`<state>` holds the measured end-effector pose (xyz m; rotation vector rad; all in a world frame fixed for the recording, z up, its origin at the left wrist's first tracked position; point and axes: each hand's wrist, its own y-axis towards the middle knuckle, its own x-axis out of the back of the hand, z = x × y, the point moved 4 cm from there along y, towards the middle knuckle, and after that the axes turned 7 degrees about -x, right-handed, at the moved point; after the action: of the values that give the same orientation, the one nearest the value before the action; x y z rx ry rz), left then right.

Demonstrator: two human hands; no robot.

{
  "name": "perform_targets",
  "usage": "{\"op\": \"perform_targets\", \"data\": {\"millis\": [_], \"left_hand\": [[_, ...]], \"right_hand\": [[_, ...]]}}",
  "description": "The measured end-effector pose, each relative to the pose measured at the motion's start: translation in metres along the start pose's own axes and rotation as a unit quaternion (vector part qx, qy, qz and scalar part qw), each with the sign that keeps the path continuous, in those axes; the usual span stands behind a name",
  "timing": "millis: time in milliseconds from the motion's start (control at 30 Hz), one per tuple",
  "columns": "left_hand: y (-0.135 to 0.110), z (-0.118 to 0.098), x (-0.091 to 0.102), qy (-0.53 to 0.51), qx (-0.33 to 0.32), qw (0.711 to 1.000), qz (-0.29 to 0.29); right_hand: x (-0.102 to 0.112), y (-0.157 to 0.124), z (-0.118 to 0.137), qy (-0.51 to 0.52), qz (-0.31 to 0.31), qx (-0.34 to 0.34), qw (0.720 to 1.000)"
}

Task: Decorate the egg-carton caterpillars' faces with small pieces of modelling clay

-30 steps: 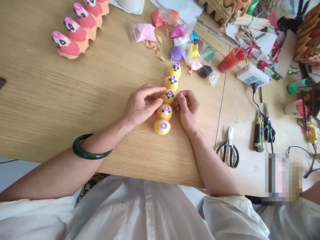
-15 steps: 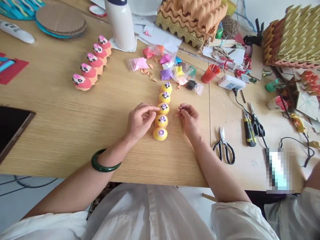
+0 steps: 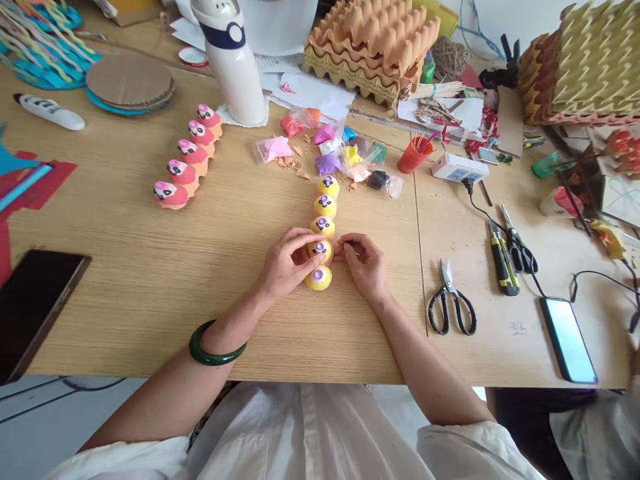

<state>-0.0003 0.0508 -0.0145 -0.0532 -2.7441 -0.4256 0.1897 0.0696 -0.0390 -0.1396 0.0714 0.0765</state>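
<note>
On the table (image 3: 220,227), we see the left hand (image 3: 284,267) part-curled, thumb and forefinger holding the yellow strip (image 3: 323,225) near its close end; the right hand (image 3: 367,267), beside it, pinches a dark bit (image 3: 351,246). Beyond, we find clay bags (image 3: 329,163).
</note>
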Motion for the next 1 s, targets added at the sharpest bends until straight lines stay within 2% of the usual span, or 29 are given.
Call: {"op": "perform_targets", "data": {"millis": [133, 300, 367, 433, 500, 600, 700, 833, 1000], "left_hand": [[0.002, 0.003, 0.0, -0.021, 0.019, 1.0, -0.01], [0.003, 0.006, -0.001, -0.031, 0.029, 0.999, -0.02], [0.002, 0.005, 0.0, -0.038, 0.041, 0.998, -0.025], [-0.001, -0.001, 0.003, -0.039, 0.056, 0.997, -0.035], [-0.005, -0.015, 0.009, -0.03, 0.055, 0.997, -0.048], [-0.013, -0.044, 0.016, -0.014, 0.0, 0.999, -0.052], [-0.017, -0.067, 0.012, 0.041, -0.087, 0.995, -0.03], [-0.009, -0.078, 0.0, 0.106, -0.201, 0.973, -0.048], [0.004, -0.084, -0.021, 0.119, -0.306, 0.945, 0.003]], "right_hand": [[0.0, 0.002, -0.001, 0.013, 0.017, -0.017, 1.0], [0.008, 0.002, 0.003, 0.032, -0.047, -0.002, 0.998], [0.009, 0.001, 0.004, 0.041, -0.046, -0.014, 0.998], [0.01, -0.001, 0.004, 0.036, -0.037, -0.013, 0.999], [0.011, -0.004, 0.006, 0.015, -0.044, 0.02, 0.999], [0.011, -0.012, 0.013, -0.009, -0.046, 0.082, 0.996], [0.008, -0.019, 0.019, 0.016, -0.013, 0.099, 0.995], [0.005, -0.027, 0.024, 0.029, 0.033, 0.075, 0.996], [0.008, -0.035, 0.036, -0.017, 0.004, 0.116, 0.993]]}}
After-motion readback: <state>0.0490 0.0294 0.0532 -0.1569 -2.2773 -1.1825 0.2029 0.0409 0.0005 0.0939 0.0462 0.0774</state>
